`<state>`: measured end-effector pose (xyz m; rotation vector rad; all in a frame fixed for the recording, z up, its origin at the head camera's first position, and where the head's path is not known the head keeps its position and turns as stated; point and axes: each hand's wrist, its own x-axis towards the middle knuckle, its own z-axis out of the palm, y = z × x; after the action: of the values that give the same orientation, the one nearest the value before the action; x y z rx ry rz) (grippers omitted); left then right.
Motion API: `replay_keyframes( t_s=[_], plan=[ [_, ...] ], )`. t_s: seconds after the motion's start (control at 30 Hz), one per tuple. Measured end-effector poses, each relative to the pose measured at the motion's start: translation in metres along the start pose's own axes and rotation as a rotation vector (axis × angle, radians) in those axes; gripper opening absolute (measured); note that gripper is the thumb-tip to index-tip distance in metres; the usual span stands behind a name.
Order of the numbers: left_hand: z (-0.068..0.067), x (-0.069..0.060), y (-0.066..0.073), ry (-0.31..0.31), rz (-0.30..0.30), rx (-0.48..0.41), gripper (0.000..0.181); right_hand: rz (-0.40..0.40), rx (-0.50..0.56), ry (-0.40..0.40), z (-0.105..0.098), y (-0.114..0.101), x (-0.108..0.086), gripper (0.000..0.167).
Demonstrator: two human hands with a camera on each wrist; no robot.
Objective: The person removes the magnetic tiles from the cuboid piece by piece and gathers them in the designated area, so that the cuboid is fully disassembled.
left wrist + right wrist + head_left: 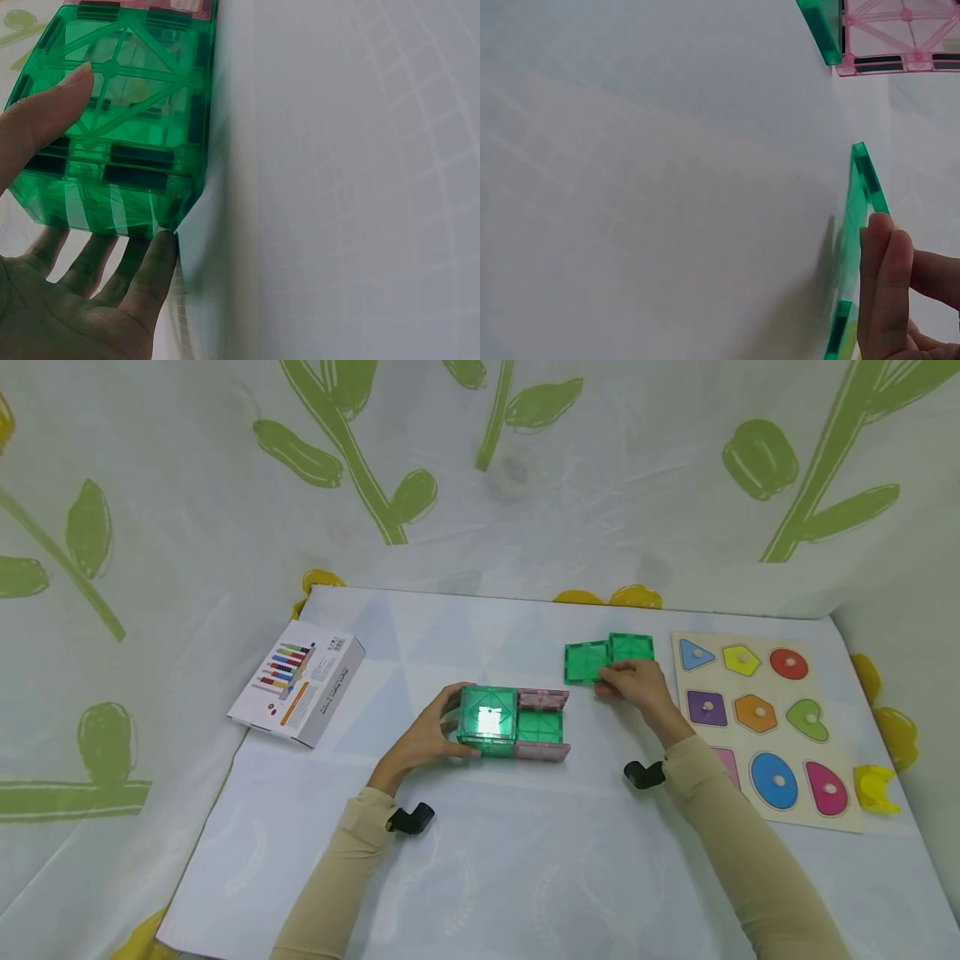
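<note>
A box of clear green magnetic tiles [487, 718] stands mid-table, with pink tiles [543, 752] as upright sides on its right part and a green tile as the floor between them. My left hand [423, 735] grips the box's left end. In the left wrist view the thumb lies on one green face and the fingers [150, 281] are at another. Farther right, my right hand [637, 689] pinches a green square tile [585, 664] by its edge. Another green tile [632, 646] is right behind it. The right wrist view shows the pinched tile [849, 255] tilted up.
At the left lies a white box [292, 681] with a picture of coloured beads. A wooden shape puzzle board [757, 752] with knobbed pieces lies at the right, a yellow piece [873, 789] beside it. Flower-patterned cloth [600, 510] hangs behind the table.
</note>
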<state>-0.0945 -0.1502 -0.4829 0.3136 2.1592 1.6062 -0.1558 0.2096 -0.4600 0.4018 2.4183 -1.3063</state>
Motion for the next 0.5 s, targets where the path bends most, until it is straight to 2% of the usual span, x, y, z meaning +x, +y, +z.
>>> replay_keyframes(
  t_s=[0.27, 0.5],
  plan=[
    [0.0, 0.001, -0.001, -0.007, 0.002, -0.014, 0.107, -0.015, 0.12, 0.036, 0.007, -0.009, 0.011, 0.045],
    [0.0, 0.001, -0.001, -0.003, 0.003, -0.014, 0.107, -0.01, 0.067, 0.105, 0.013, -0.013, 0.014, 0.044]
  ],
)
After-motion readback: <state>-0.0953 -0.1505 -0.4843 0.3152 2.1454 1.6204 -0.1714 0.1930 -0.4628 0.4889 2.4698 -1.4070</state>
